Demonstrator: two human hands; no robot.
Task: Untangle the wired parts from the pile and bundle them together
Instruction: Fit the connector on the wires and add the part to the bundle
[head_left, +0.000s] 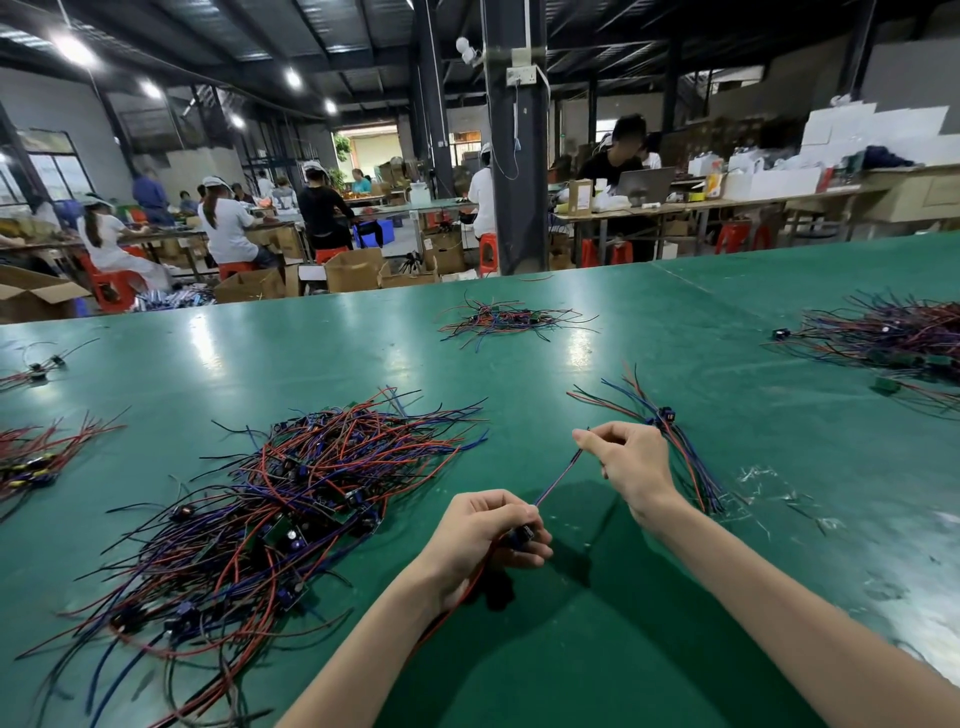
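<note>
A big tangled pile of wired parts (270, 514), red, blue and black wires with small circuit boards, lies on the green table (571, 649) at the left. My left hand (488, 540) grips one wired part (522, 536) by its small dark component; a red wire trails down from it. My right hand (631, 460) pinches the far end of that part's blue and red wires (558, 480), stretched taut between both hands. Behind my right hand lies a small bundle of sorted parts (670, 447), wires fanned out.
More wire piles lie at the far centre (511, 319), far right (893, 338) and left edge (36, 462). Thin clear scraps (763, 483) litter the table at the right. Beyond the table, people sit at workbenches among cardboard boxes and red stools.
</note>
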